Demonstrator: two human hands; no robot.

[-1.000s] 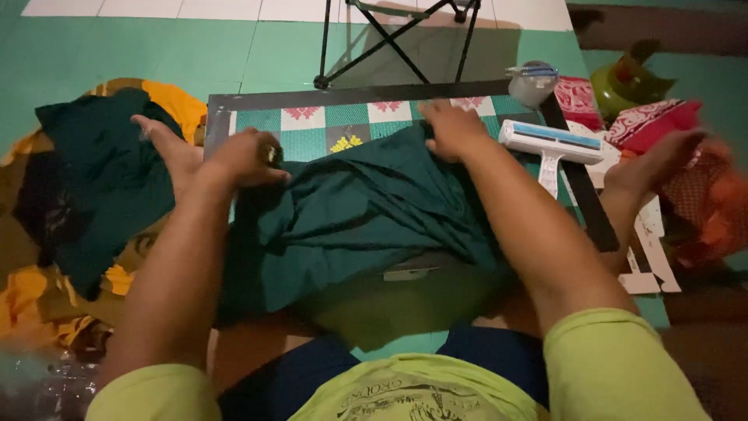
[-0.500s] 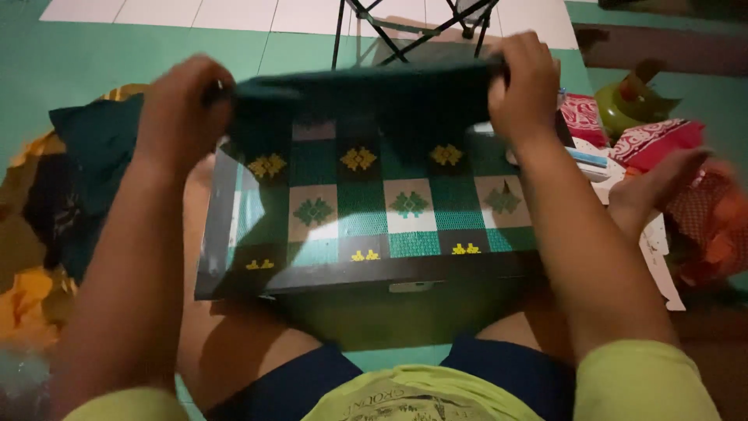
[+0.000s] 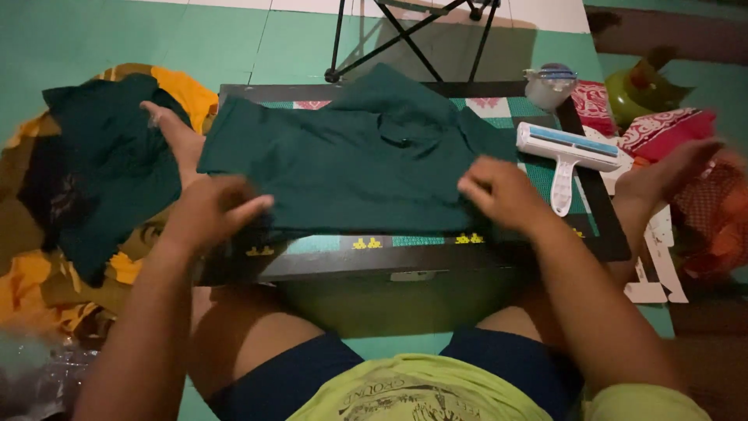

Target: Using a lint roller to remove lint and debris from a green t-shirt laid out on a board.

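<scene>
- Your left hand (image 3: pixel 204 214) rested at the lower-left edge of the dark green garment (image 3: pixel 351 160), fingers loosely together and pointing toward 3 o'clock, touching the cloth rather than pinching it.
- Your right hand (image 3: pixel 502 191) lay on the garment's lower-right part, fingers curled downward and pressed against the fabric; whether they pinched a fold, you could not tell from this view.
- The garment lay spread flat across the patterned tabletop (image 3: pixel 596 210), covering most of it, its collar end toward 12 o'clock.
- A white lint roller with a blue strip (image 3: pixel 567 156) sat just beside the garment at 3 o'clock, and a small clear lidded container (image 3: pixel 549 84) stood near 1 o'clock.
- A heap of dark and yellow clothes (image 3: pixel 93 171) lay on the floor at 9 o'clock.
- To do this well, judged from how the cloth lay, you needed flat palms working outward from the middle, both hands moving evenly so the creases near the collar did not bunch, and the roller kept off the fabric.
</scene>
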